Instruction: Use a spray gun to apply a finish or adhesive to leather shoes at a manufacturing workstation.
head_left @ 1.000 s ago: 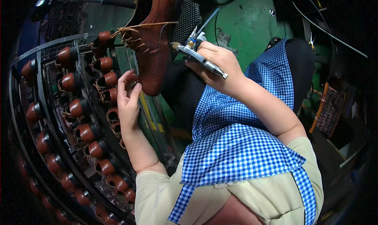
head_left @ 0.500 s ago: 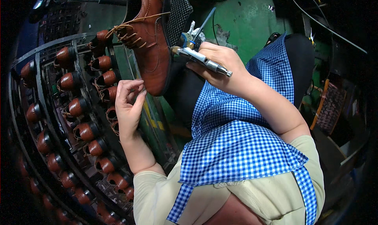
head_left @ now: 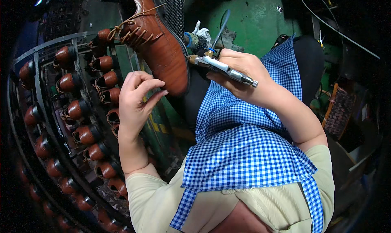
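Note:
A brown leather lace-up shoe (head_left: 161, 56) with a dark sole is in front of me, its toe pointing down toward me and tan laces loosely tied. What supports it is hidden. Beside the toe is my left hand (head_left: 136, 92), thumb and forefinger apart, with nothing visible between them. My right hand (head_left: 244, 70) grips a metal spray gun (head_left: 222, 68). The gun's brass nozzle end is close to the sole edge on the shoe's right side. A blue hose (head_left: 223, 27) rises from the gun. Black textured material (head_left: 173, 13) lies against the shoe's heel side.
A metal rack (head_left: 38, 78) at the left carries rows of similar brown shoes (head_left: 77, 109). Beyond the gun is a wrapped, paint-smeared fitting (head_left: 198, 39) above the green floor (head_left: 260, 13). A blue checked apron (head_left: 244, 159) covers my lap.
The shoe has tilted, its toe swinging right and its upper part left. My right hand and the spray gun have shifted right and slightly toward me. My left thumb and forefinger have spread.

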Available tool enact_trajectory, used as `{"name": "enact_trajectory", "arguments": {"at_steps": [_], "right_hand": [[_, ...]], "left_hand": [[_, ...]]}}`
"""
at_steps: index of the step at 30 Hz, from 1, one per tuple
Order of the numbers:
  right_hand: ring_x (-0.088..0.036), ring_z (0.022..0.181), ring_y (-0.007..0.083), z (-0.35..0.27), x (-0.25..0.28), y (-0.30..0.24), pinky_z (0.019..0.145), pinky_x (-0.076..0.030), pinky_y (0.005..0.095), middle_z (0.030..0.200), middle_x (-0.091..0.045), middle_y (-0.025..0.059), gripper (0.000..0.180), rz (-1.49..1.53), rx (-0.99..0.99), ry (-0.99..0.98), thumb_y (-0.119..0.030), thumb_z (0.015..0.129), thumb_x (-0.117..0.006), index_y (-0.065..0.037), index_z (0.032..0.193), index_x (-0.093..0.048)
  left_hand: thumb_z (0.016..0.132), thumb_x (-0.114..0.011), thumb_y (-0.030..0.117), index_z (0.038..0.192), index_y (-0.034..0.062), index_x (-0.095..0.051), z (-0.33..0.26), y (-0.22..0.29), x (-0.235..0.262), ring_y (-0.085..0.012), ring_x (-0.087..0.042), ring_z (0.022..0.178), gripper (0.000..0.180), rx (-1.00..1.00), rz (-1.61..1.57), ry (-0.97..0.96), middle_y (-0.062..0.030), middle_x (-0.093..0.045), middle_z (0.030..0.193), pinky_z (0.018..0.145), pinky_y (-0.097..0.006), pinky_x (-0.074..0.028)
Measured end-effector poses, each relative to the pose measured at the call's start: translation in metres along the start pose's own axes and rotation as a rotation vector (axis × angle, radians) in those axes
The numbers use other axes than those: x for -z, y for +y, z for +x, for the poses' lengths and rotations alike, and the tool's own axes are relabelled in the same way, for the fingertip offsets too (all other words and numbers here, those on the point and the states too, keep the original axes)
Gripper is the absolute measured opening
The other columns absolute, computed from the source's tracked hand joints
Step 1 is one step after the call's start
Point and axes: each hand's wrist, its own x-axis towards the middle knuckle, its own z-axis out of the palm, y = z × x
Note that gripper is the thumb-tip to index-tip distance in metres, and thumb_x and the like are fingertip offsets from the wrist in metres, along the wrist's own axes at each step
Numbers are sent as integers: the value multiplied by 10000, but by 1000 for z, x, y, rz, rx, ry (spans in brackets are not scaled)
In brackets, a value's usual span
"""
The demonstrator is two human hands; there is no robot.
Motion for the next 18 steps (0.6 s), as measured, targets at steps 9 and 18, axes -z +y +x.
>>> {"name": "enact_trajectory", "arguments": {"at_steps": [9, 18], "right_hand": [[-627, 716, 272, -7, 31, -14, 611, -523, 374, 807, -601, 78, 142, -19, -59, -94, -192, 865, -729, -74, 936, -690], [-566, 644, 263, -20, 49, -21, 553, -463, 362, 751, -528, 94, 186, -30, -103, -86, -96, 791, -773, -39, 815, -598]], "left_hand": [[617, -830, 127, 1143, 144, -682, 42, 19, 5, -302, -549, 1241, 547, -288, 294, -95, -49, -634, 1211, 1070, -475, -394], [702, -796, 137, 1318, 115, -590, 72, 25, 1, -320, -482, 1353, 650, -369, 264, -235, -88, -565, 1394, 1168, -525, -308]]}}
